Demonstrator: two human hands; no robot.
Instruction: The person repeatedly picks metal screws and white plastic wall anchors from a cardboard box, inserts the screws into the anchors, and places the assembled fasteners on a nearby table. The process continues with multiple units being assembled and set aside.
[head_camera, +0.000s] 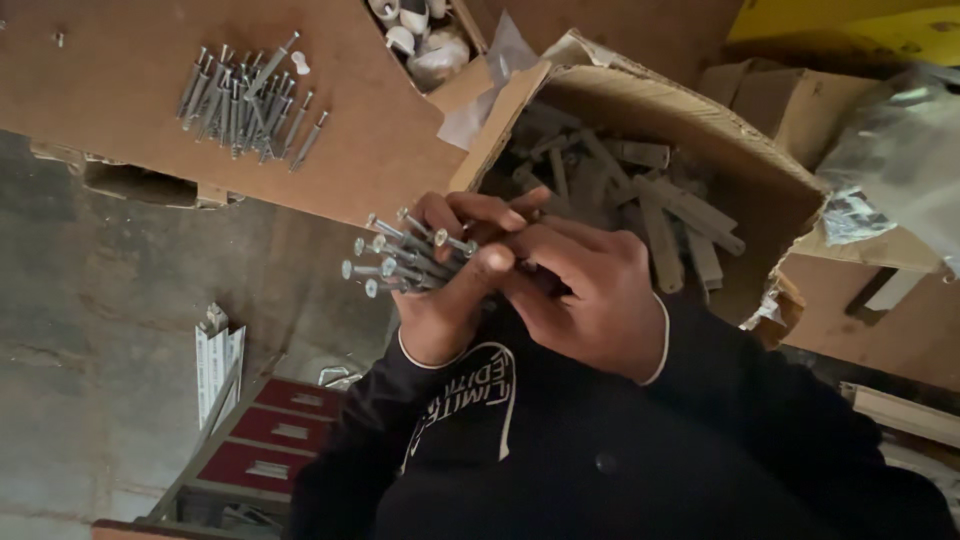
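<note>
Bundle: a fistful of grey metal screws (405, 258), held just in front of the open box (700, 150), over the edge of the board (120, 80).
Axis: the shanks run roughly side to side in the head view, slightly tilted, most lying near parallel, a few splayed.
Heads: the flat round heads point left, away from the box; the far ends are hidden inside the hands.
Look: dull silver, slim, long for their width, heads catching the light as small pale discs.
Left hand (440, 300): wrapped around the bundle from below, fingers curled closed on it, thumb up by the heads.
Right hand (590, 290): pressed against the left, fingers bent over the hidden ends of the screws; whether it truly pinches them I cannot tell.
Box: brown cardboard, torn flaps, holding grey plugs (650, 200) in a loose heap.
Board: brown, carrying a second pile (245, 95) of the same screws, well apart from the hands.
Sleeves: dark, with pale cuffs.
</note>
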